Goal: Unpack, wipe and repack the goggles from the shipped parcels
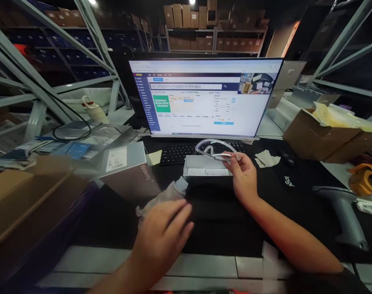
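Note:
My right hand [244,175] is closed, pinching a pale, looped, cable-like thing [218,143] between thumb and fingertips; its exact kind is unclear. The loop is raised above a small open white box [190,166], in front of the keyboard [176,153]. Nearer to me, my left hand [166,232] is slightly blurred, its loosely bent fingers apart and nothing visible in them. Just beyond it is a crumpled clear plastic bag [161,199] with a pale blue-grey piece [181,184] at one end. A grey printed box [129,171] with a white label stands behind the bag.
A lit monitor [204,106] stands behind the keyboard. To the right are a barcode scanner [345,212], a mouse [287,157], a crumpled tissue [267,158], a tape dispenser [362,179] and a cardboard box [320,136]. Another carton [27,204] occupies the near left.

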`<state>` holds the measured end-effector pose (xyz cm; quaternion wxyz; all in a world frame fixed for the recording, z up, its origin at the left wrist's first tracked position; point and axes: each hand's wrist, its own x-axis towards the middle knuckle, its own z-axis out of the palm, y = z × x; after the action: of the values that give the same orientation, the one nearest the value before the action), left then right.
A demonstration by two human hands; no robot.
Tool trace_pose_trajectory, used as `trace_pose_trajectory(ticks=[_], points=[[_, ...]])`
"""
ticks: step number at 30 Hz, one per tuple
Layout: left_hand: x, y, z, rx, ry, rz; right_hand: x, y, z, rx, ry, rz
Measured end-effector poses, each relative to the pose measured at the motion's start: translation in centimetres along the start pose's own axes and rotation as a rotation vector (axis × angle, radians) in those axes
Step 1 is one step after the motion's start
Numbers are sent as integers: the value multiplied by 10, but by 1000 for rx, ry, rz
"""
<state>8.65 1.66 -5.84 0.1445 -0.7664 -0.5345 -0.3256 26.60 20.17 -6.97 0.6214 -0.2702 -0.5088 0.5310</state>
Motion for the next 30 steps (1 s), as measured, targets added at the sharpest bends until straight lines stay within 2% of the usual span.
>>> trace_pose_trajectory(ticks=[2, 4, 6, 7, 9, 11, 13, 16, 18, 21, 23, 26, 28, 30], points=[[14, 22, 13, -332, -211, 115, 7, -5, -4, 24, 26, -25], [32, 47, 40, -600, -489, 290, 15, -8, -8, 67, 54, -31], [46, 74, 74, -513, -512, 655, 21, -9, -12, 116, 73, -22], [50, 87, 91, -445, -518, 769, 24, -10, -13, 137, 77, -15], [54, 109, 122, -389, -564, 908, 27, -12, -15, 164, 76, 0], [51, 124, 142, -376, -620, 939, 29, -15, -17, 171, 69, 8], [48, 131, 148, -371, -637, 913, 29, -19, -18, 175, 66, 15], [51, 127, 134, -348, -539, 839, 32, -27, -22, 203, 81, 13], [60, 114, 114, -299, -390, 788, 34, -35, -27, 228, 90, -6], [79, 79, 84, -134, -185, 682, 38, -50, -34, 224, 42, -28], [91, 52, 68, 29, -259, 445, 37, -58, -37, 182, -33, -19], [102, 19, 53, 36, -589, 20, 33, -63, -37, 143, -136, -7], [106, 6, 46, -118, -742, -109, 29, -62, -35, 133, -195, -3], [106, -1, 39, -244, -794, -157, 24, -61, -32, 97, -261, 0]])
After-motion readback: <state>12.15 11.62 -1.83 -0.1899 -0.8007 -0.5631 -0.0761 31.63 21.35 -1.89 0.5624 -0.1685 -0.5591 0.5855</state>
